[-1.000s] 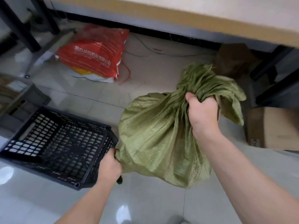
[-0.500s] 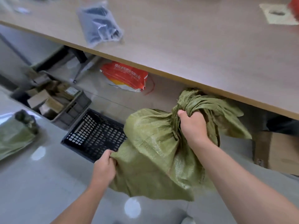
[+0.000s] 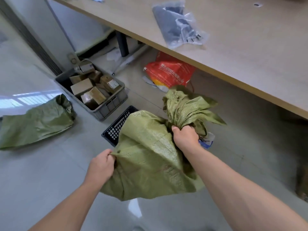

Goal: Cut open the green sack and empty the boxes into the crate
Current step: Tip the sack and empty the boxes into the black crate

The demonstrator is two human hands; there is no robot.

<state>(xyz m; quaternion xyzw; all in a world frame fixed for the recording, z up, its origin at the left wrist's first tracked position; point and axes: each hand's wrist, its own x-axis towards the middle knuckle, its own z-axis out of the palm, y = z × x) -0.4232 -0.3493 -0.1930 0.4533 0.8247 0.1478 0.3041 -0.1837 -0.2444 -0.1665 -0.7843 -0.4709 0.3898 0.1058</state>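
Head view. Sack (image 3: 150, 155) held between both hands, apparently clear of the floor, long axis running from near left to far right. Left hand (image 3: 101, 165) pinching a bottom corner at near left, fingers curled round the fabric. Right hand (image 3: 186, 139) fisted round the bunched neck at far right, loose mouth fabric flaring beyond the fist. Crate (image 3: 115, 129) on the floor just beyond the sack, toward far left, mostly hidden behind it, with only one mesh corner showing. Left hand nearer the crate than right. Judged next: swinging the neck end leftward over the crate, then raising the corner with the left hand to tip. No blade visible in either hand. Contents hidden. Farther left, grey bin (image 3: 106, 107) holding boxes. Other sack (image 3: 36, 124) lying flat at far left. Red bag (image 3: 171, 72) under the table (image 3: 233, 55).
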